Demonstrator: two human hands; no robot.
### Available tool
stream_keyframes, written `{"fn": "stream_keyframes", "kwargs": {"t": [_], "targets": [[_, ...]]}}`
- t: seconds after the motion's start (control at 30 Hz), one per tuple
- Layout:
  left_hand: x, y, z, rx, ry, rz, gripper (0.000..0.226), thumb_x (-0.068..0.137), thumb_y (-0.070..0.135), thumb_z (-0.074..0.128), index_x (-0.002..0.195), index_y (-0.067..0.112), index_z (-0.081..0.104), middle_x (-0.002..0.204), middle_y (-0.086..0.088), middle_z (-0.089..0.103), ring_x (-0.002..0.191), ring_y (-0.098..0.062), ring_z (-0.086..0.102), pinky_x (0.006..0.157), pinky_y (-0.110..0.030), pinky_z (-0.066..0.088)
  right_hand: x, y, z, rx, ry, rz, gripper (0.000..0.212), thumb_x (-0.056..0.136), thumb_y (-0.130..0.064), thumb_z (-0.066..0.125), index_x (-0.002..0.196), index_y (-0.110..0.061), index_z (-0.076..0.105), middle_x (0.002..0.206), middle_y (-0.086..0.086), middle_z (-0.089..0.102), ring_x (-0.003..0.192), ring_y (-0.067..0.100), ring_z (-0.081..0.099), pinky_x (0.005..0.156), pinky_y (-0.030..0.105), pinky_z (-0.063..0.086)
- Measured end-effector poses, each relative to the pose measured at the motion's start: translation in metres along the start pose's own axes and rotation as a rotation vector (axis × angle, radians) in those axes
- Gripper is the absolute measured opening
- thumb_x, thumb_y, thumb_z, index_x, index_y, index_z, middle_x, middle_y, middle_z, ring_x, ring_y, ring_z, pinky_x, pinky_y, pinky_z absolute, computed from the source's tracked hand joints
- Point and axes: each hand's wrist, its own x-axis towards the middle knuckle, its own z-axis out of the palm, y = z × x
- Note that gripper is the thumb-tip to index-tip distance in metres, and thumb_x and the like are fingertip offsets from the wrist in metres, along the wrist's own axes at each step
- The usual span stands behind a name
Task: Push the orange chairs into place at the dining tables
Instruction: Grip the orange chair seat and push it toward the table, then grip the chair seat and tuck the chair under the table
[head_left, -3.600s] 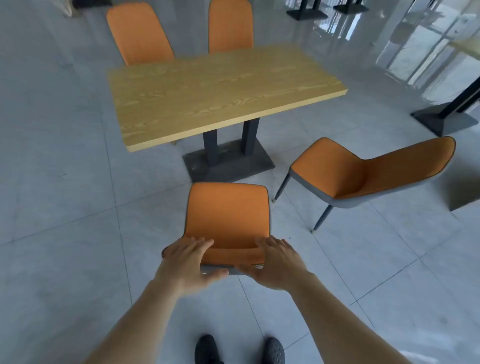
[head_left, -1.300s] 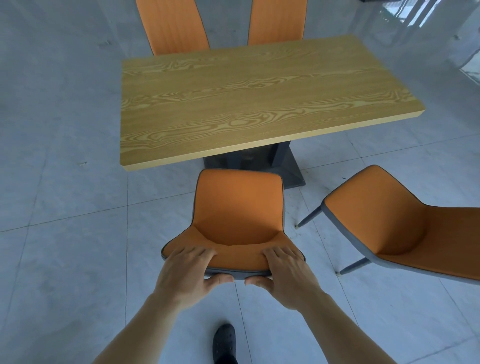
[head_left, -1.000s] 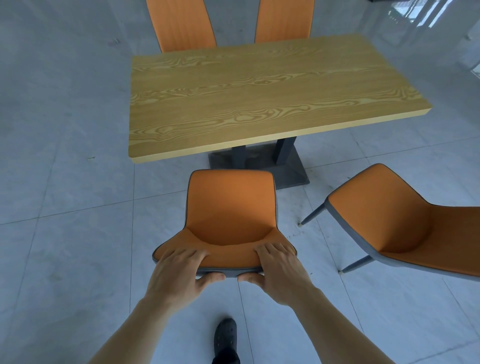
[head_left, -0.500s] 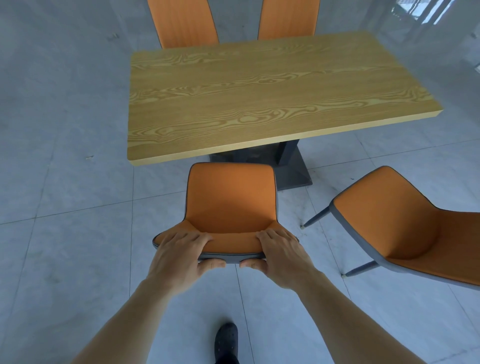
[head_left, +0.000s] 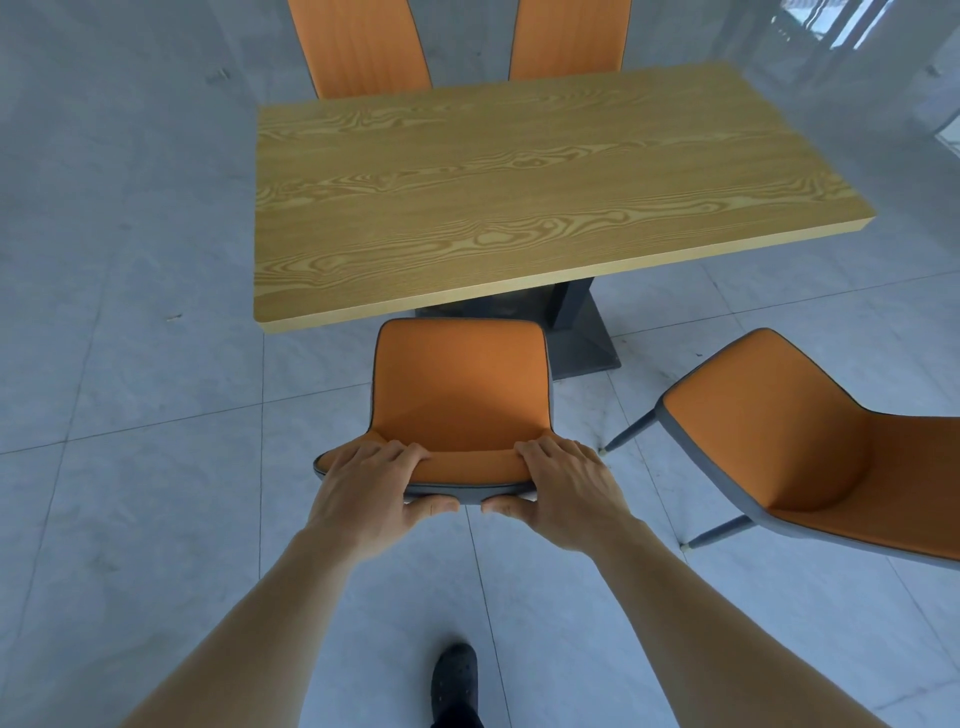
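Orange chair (head_left: 460, 395) is gripped at its backrest by both hands (head_left: 371, 486) (head_left: 563, 491), seat pointed to 12 o'clock, at the table (head_left: 519, 197).

The dining table (head_left: 519, 197) stands ahead in the middle of the tiled floor (head_left: 130, 467), with two chairs, one (head_left: 358, 47) on the left and one (head_left: 566, 36) on the right, side by side behind its far edge and its pedestal base (head_left: 582, 332) beneath it. Just before the near edge, toward the table's left half, is the held chair (head_left: 460, 395), its seat front next to the table edge; the left hand (head_left: 369, 488) and the right hand (head_left: 563, 493) grip the top of its backrest side by side. To its right, well apart from the table and turned at an angle, stands another chair (head_left: 810, 441), and a shoe (head_left: 454, 680) rests on the floor behind the held chair, between the forearms.
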Motion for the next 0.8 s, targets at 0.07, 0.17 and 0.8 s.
{"fn": "stream_keyframes", "kwargs": {"t": [0.07, 0.17, 0.8], "targets": [[-0.002, 0.001, -0.005, -0.017, -0.051, -0.011, 0.090, 0.074, 0.098, 0.023, 0.134, 0.038, 0.050, 0.130, 0.016, 0.059, 0.124, -0.014, 0.052, 0.108, -0.036, 0.039, -0.004, -0.003, -0.002, 0.031, 0.005, 0.021, 0.108, 0.074, -0.098, 0.029, 0.147, -0.020, 0.044, 0.142, -0.001, 0.056, 0.132, 0.025, 0.050, 0.116, 0.041, 0.033], [-0.007, 0.007, -0.014, -0.014, -0.096, -0.040, 0.094, 0.077, 0.097, 0.023, 0.149, 0.038, 0.038, 0.153, 0.014, 0.044, 0.143, -0.014, 0.037, 0.122, -0.038, 0.019, -0.013, -0.004, -0.010, 0.077, 0.003, 0.026, 0.107, 0.079, -0.095, 0.033, 0.153, -0.017, 0.037, 0.150, 0.000, 0.049, 0.138, 0.024, 0.044, 0.119, 0.040, 0.029], [0.042, 0.359, -0.062, 0.040, -0.027, 0.238, 0.095, 0.083, 0.092, 0.020, 0.161, 0.038, 0.011, 0.169, 0.008, 0.013, 0.154, -0.018, 0.012, 0.123, -0.043, 0.012, -0.232, 0.283, -0.093, 0.168, 0.169, 0.331, 0.113, 0.079, -0.097, 0.022, 0.164, -0.023, 0.012, 0.172, 0.004, 0.008, 0.158, 0.025, 0.000, 0.128, 0.048, 0.003]]}}
